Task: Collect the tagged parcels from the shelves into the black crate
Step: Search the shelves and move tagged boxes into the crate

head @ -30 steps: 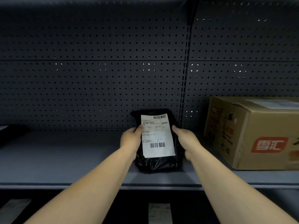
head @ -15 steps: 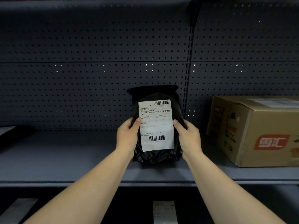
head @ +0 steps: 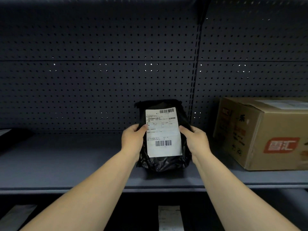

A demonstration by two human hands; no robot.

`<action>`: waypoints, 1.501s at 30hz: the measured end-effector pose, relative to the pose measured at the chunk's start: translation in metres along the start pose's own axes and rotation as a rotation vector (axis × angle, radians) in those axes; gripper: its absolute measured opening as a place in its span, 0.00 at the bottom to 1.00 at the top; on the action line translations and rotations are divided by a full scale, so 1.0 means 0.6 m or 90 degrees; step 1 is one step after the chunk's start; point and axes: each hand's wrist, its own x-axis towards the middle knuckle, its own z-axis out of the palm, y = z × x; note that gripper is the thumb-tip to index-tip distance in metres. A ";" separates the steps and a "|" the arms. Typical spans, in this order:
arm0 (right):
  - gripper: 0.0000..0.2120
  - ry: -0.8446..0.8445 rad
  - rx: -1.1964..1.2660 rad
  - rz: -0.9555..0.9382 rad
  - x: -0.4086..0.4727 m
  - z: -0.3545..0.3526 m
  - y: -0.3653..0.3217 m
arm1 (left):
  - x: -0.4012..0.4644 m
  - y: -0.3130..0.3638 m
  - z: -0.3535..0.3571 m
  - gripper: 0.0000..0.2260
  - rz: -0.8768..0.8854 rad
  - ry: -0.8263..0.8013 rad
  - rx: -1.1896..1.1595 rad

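One black plastic parcel (head: 164, 162), soft and crinkled, was held upright over the grey shelf (head: 66, 164), near its middle and in front of the perforated back panel (head: 100, 89); whether its lower edge touched the shelf could not be told. One white shipping label (head: 163, 132) covered most of the parcel's front and carried two barcodes, one at the top and one lower down, with lines of small print between them. Two hands were recorded on the parcel. The left hand (head: 132, 139) gripped its left edge, thumb on the label's margin and fingers curled behind the wrapping. The right hand (head: 195, 139) gripped its right edge in the same way, thumb tip touching the label's right margin. One brown cardboard box (head: 260, 134) stood on the same shelf well to the right, apart from the parcel, with one red-orange logo patch on its front and one pale label on its top. One dark item (head: 11, 139) lay at the shelf's far left edge, mostly out of view. On the lower shelf, two pale labels were partly visible: one below the parcel (head: 169, 217) and one at the far left (head: 18, 217). The black crate was not in view.
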 end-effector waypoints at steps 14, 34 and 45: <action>0.09 0.018 -0.157 0.170 0.020 -0.006 0.040 | 0.017 -0.032 -0.001 0.06 -0.201 -0.025 0.168; 0.18 0.068 -0.587 -0.044 0.016 -0.011 0.015 | 0.025 -0.022 -0.025 0.13 -0.017 -0.016 0.462; 0.13 0.064 -0.843 -0.338 -0.075 -0.019 -0.008 | -0.062 0.016 -0.023 0.19 0.358 -0.006 0.839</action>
